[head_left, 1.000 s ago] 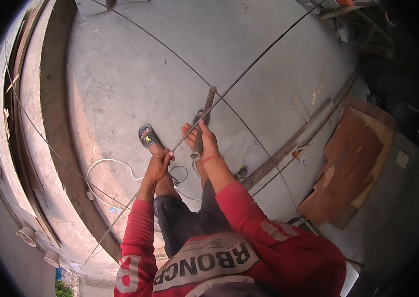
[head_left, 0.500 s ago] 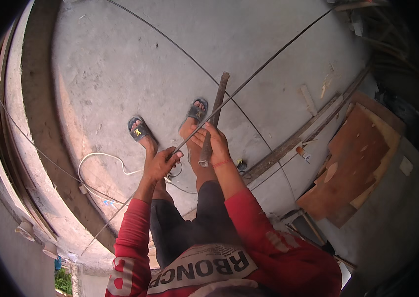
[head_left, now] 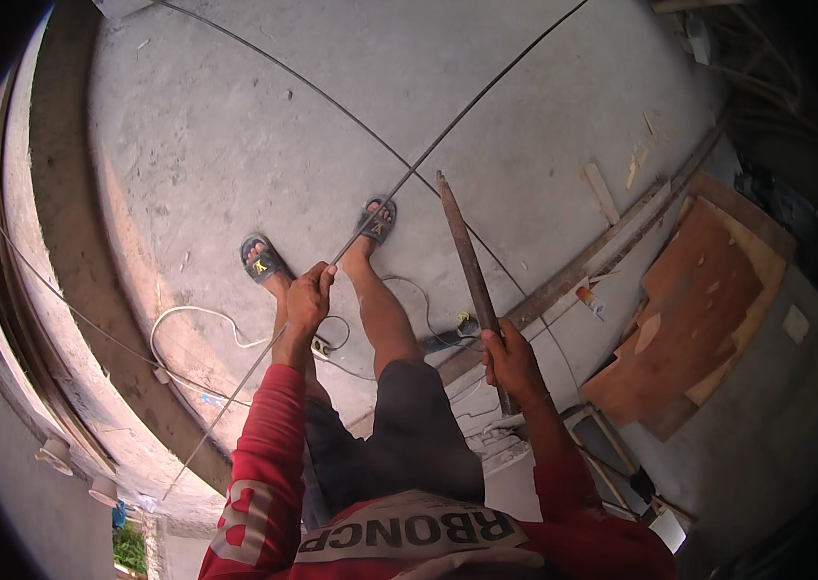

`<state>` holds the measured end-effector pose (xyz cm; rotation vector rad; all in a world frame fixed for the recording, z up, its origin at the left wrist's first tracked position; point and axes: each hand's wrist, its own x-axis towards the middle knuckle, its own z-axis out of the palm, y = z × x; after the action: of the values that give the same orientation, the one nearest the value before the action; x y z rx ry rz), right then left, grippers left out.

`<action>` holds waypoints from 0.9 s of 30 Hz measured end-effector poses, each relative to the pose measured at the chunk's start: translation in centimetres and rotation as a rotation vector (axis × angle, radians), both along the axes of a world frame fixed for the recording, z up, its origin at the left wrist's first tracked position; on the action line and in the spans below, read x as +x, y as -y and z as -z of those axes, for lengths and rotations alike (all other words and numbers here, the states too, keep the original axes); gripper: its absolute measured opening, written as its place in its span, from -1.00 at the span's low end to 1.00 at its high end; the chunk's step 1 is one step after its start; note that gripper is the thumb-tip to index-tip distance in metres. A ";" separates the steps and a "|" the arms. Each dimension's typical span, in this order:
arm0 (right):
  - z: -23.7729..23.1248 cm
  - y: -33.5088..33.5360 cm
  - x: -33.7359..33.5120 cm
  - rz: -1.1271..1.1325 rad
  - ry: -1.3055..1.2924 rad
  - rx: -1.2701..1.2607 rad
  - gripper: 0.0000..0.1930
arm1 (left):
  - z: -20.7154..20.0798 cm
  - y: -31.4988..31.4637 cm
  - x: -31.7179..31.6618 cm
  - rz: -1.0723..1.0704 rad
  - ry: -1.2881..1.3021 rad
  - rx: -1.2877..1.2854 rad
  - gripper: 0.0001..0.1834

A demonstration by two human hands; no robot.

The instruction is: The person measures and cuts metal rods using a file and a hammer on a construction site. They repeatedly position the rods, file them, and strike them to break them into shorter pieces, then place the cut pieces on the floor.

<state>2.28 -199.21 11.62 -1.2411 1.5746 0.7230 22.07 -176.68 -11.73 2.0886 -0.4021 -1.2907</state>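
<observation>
My left hand is closed around a long thin steel rod, which slants from the lower left to the far top right. In my right hand, held off to the right, is a thick brown bar that narrows to a notched tip at its far end. The bar points away from me and stands apart from the rod. Another thin rod crosses under the first, farther off. Its contact with the floor is hard to judge.
A white cable loops on the concrete floor near my sandalled feet. Along the right lie a long timber, a short wood piece and torn brown boards. A curved concrete ledge runs down the left.
My right hand has moved right and toward me with the bar, away from the rod. The bar's tapered tip now shows at the far end. My left hand has shifted slightly left, still gripping the rod.
</observation>
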 end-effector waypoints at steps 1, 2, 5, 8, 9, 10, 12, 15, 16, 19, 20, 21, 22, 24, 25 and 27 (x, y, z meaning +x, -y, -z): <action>-1.3 0.3 0.0 0.039 0.034 -0.038 -0.69 | 0.6 -0.3 0.1 0.009 0.009 0.052 -0.55; -2.6 0.6 0.2 0.075 0.071 -0.080 -0.70 | 1.1 -0.7 0.3 0.044 0.051 0.074 -0.58; -5.2 4.5 1.1 0.203 0.077 0.118 -0.63 | 1.7 -1.3 0.3 -0.010 0.080 0.082 -0.57; -5.8 6.3 2.5 0.219 0.063 0.267 -0.58 | 1.8 -1.2 0.1 0.006 0.184 0.052 -0.60; -5.7 6.6 2.9 0.203 0.064 0.283 -0.57 | 1.9 -1.0 0.1 0.013 0.236 0.035 -0.60; -5.6 7.0 3.3 0.207 0.078 0.306 -0.58 | 1.9 -0.9 -0.1 0.009 0.225 0.065 -0.60; -5.3 7.7 4.0 0.207 0.101 0.357 -0.59 | 2.1 -0.7 -0.2 -0.010 0.227 0.113 -0.61; -5.3 8.8 4.5 0.126 0.101 0.382 -0.59 | 2.6 -0.8 -0.3 -0.006 0.259 0.127 -0.63; -5.3 9.2 4.6 0.122 0.112 0.399 -0.58 | 2.8 -0.8 -0.3 0.005 0.290 0.131 -0.63; -5.2 9.9 4.8 0.109 0.148 0.433 -0.57 | 3.4 -0.8 -0.4 0.005 0.359 0.124 -0.64; -5.0 10.0 5.0 0.105 0.163 0.438 -0.57 | 3.6 -0.7 -0.4 -0.004 0.361 0.121 -0.65; -4.9 10.1 5.1 0.091 0.143 0.438 -0.57 | 3.8 -0.7 -0.4 -0.020 0.368 0.116 -0.65; -4.9 10.1 5.3 0.077 0.166 0.440 -0.58 | 3.8 -0.6 -0.5 -0.015 0.359 0.136 -0.65; -5.0 9.9 5.7 0.038 0.131 0.415 -0.59 | 3.9 -0.3 -0.3 -0.005 0.334 0.179 -0.66; -5.1 9.8 5.9 0.060 0.132 0.417 -0.60 | 3.8 -0.1 -0.1 -0.008 0.350 0.160 -0.65; -5.7 9.5 6.3 0.094 0.100 0.411 -0.60 | 3.5 0.0 0.3 -0.010 0.350 0.163 -0.65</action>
<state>8.62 -208.72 17.33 -0.8805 1.3110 0.8593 22.35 -176.68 -15.20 2.4593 -0.4481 -0.9782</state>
